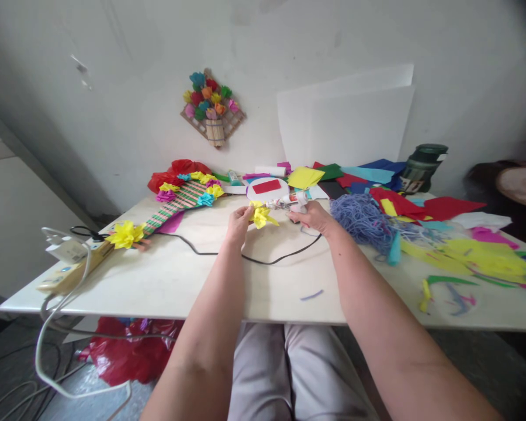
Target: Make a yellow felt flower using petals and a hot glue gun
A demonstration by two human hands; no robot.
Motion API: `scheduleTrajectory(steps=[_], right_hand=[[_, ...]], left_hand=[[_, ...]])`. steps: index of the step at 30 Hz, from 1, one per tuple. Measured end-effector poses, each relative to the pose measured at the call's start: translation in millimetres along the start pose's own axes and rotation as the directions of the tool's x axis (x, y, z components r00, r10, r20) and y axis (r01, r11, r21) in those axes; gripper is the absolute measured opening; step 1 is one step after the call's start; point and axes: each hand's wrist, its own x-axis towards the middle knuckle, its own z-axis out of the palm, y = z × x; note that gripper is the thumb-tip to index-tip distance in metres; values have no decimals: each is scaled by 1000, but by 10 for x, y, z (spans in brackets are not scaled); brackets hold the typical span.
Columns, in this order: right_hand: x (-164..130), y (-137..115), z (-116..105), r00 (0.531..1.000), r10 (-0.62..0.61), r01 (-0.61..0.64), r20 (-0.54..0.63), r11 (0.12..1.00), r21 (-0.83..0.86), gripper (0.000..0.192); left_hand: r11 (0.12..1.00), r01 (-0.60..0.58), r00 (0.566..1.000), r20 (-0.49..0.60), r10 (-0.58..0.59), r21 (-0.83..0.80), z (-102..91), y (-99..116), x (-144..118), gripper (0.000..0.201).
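Note:
Between the fingers of my left hand [241,223] is a yellow paper flower [263,216], held above the middle of the table. My right hand [313,216] is wrapped round a glue gun [289,202], whose nozzle points left at the flower. Whether the nozzle touches the paper I cannot tell. A black cord [197,250] runs from near my right hand across the table to the left. To the left lies a woven green-and-tan fan-shaped piece [182,202] edged with paper flowers, with a large yellow paper flower [126,234] at its narrow end.
A yellowish power strip [76,269] with a white plug sits at the left edge. Right of my hands are a tangle of blue-purple yarn [362,219], coloured paper sheets [486,260] and a dark green bottle [422,168]. A red plastic bag [129,351] lies below the table.

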Motion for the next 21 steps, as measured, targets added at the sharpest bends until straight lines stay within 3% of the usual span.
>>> scheduleTrajectory(steps=[21], right_hand=[[20,8,-10,999,-48,46,-11,994,-99,34]], left_hand=[[1000,-1,1000,-10,1,12,16,9,-7,46]])
